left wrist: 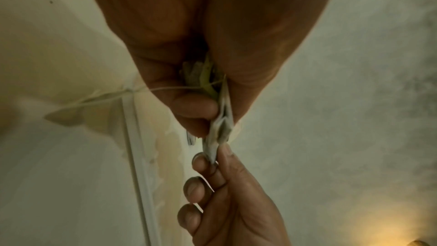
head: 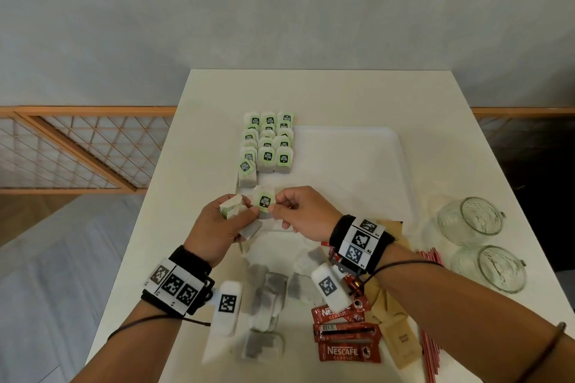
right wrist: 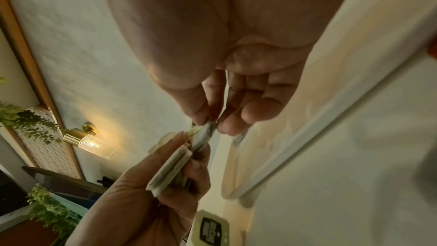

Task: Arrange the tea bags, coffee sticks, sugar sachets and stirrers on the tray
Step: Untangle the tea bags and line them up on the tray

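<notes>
A white tray [head: 357,171] lies on the table, with several green-tagged tea bags [head: 267,143] in rows along its left side. Above the tray's near left corner, my left hand [head: 249,211] grips a small bundle of tea bags [head: 231,207]. My right hand [head: 275,207] pinches one tea bag [head: 264,200] by its edge, right beside the bundle. The right wrist view shows the right hand [right wrist: 210,124] pinching that bag [right wrist: 205,134] between thumb and forefinger, next to the bundle [right wrist: 170,171]. Loose tea bags [head: 267,295], red coffee sticks [head: 348,345], brown sugar sachets [head: 398,339] and red stirrers [head: 431,261] lie near the front edge.
Two glass cups [head: 469,221] [head: 494,267] lie on their sides at the table's right edge. A wooden lattice railing [head: 77,149] runs behind the table on the left. The right and middle of the tray are bare.
</notes>
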A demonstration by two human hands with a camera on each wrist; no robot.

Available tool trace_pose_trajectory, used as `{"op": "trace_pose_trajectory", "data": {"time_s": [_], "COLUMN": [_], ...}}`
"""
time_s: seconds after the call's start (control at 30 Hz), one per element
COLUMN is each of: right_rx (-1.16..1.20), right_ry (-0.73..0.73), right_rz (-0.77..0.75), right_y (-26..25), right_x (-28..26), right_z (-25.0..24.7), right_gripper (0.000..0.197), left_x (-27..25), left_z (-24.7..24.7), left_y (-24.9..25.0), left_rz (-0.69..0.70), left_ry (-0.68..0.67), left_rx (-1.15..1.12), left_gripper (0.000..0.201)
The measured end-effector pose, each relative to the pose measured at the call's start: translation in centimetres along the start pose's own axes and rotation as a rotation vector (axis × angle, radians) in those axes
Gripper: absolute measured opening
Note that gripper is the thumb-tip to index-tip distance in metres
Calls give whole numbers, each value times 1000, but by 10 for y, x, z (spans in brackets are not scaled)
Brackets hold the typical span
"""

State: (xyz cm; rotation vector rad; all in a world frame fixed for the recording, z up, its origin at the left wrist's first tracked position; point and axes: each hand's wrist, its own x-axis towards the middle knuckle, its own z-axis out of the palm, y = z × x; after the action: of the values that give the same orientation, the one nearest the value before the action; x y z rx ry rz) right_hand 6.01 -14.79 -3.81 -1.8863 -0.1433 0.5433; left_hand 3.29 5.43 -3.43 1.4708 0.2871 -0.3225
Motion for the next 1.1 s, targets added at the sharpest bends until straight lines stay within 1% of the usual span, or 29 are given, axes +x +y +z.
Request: {"op": "trace_pose_trajectory", "data": {"time_s": [0.17,0.27,0.37,0.43,0.57,0.7,0.8,0.93,1.0,1.03,1.1], "right_rx": [-97,-153,-212,-252,-355,-425,-449,-479,-470,-449,-376], "right_ry": [104,152,146,140,168,202,187,150,122,95,-2], "right_rz": [-39,-20,26,52,87,111,116,121,73,37,-34], "right_y": [-6,-6,-4,-2,-6,-9,-9,-10,-13,-16,-26], "right_x": [22,42,61,71,80,85,85,74,64,56,37], "right_z": [-17,-21,-20,-18,-13,-11,-11,-17,-21,-22,-22], "right_gripper": [26,35,42,43,51,51,48,54,50,46,37], "left_x": [1,2,2,1,0,-1,-2,-1,-1,-1,-1], "left_z": [-5,-8,-9,-9,-9,-10,-10,-10,-10,-10,-8], "left_y": [-2,-2,0,2,4,6,7,7,7,7,7], "left_rz": [-59,-87,-109,-119,-135,-125,-111,-92,-81,-73,-54], "left_ry": [-3,-24,-58,-70,-125,-189,-213,-209,-208,-203,-195], "left_rx": [-44,-47,-51,-54,-85,-124,-108,-94,-89,-84,-66], "left_gripper": [14,19,26,33,43,51,53,56,60,60,53]}}
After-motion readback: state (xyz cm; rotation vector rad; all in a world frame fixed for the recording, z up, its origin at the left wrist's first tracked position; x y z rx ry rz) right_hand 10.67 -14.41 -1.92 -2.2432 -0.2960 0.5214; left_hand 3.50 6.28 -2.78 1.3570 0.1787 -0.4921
